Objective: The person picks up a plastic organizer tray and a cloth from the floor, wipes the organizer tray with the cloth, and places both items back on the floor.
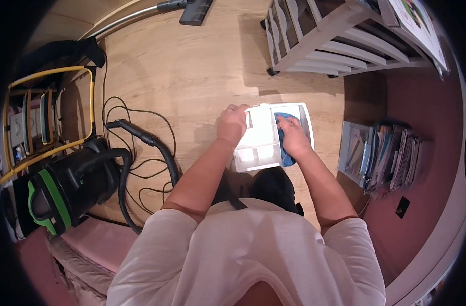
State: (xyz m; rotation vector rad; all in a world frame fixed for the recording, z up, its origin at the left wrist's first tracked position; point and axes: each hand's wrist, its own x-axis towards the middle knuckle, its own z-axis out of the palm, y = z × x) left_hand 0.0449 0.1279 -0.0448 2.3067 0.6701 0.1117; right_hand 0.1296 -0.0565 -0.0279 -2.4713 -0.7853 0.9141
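Note:
In front of my body, above the wooden floor, is a white plastic organizer box split into compartments. My left hand grips its left wall, with the fingers curled over the edge. A blue cloth lies bunched inside the long right-hand compartment. My right hand reaches into that compartment and presses on the cloth, its fingers closed on it. Part of the cloth is hidden under this hand. The smaller compartments on the left and near side look bright white; I cannot make out anything inside them.
To the left stand a black and green vacuum cleaner, its hose and looped cable, and a yellow-framed step ladder. A floor nozzle lies at the top. Up right is a wheeled slatted rack; below it, folders and magazines.

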